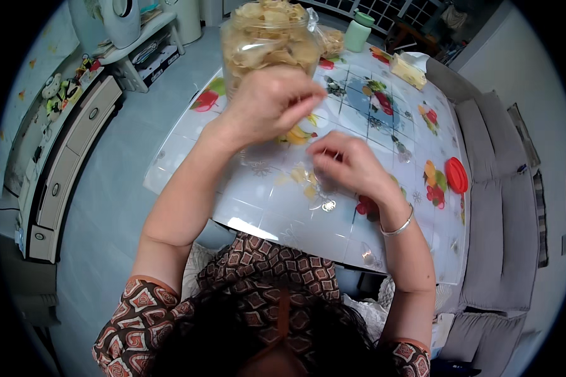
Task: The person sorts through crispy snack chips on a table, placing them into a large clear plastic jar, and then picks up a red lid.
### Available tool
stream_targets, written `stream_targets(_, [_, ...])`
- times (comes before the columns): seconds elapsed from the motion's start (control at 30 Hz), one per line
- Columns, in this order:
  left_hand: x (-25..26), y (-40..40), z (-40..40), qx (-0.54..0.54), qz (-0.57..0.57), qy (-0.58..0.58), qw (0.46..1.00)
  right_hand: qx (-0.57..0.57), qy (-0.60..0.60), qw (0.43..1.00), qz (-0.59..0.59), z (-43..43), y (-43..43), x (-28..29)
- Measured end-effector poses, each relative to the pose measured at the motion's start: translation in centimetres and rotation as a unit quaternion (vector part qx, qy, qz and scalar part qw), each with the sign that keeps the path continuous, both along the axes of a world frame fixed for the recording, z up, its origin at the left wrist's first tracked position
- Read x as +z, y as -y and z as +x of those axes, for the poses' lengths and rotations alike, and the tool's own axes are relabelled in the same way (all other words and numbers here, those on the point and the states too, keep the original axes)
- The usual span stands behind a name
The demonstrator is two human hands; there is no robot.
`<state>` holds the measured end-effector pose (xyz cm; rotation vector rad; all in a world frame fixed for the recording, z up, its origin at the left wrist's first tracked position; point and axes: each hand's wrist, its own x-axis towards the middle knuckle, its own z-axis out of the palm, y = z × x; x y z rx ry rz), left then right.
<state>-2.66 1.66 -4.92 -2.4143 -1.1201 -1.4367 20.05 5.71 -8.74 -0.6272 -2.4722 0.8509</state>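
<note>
A large clear jar (pixel 270 45) full of pale yellow, chip-like dried pieces stands at the far side of the table. In front of it is my left hand (pixel 278 101), fingers curled and blurred. My right hand (pixel 346 162), with a silver bangle on the wrist, is curled lower and to the right, above the table. Whether either hand holds anything cannot be told. Beside my right hand, several small yellowish pieces (pixel 303 175) lie on the patterned tablecloth (pixel 283 207); some may be part of its fruit print. A red lid (pixel 456 175) lies near the table's right edge.
Behind the jar's right side is a clear plastic bag of similar pieces (pixel 331 43). A light green bottle (pixel 358 33) and a yellow tissue pack (pixel 408 70) stand along the far edge. A grey sofa (pixel 486 235) borders the right side; drawers (pixel 75 141) stand at left.
</note>
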Motion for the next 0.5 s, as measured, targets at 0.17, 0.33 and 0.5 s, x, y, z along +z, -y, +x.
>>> stream_targets(0.17, [-1.9, 2.2, 0.1, -0.042, -0.353, -0.187, 0.916, 0.013, 0.095, 0.995, -0.04, 1.3, 2.7, 1.9])
stream_targets(0.33, [-5.2, 3.2, 0.6, -0.046, -0.308, -0.165, 0.936, 0.014, 0.104, 0.995, -0.005, 1.0, 3.2, 0.0])
stream_targets(0.5, [-5.8, 2.9, 1.3, -0.015, -0.289, -0.137, 0.947, -0.005, 0.081, 0.997, 0.02, 0.9, 2.7, -1.0])
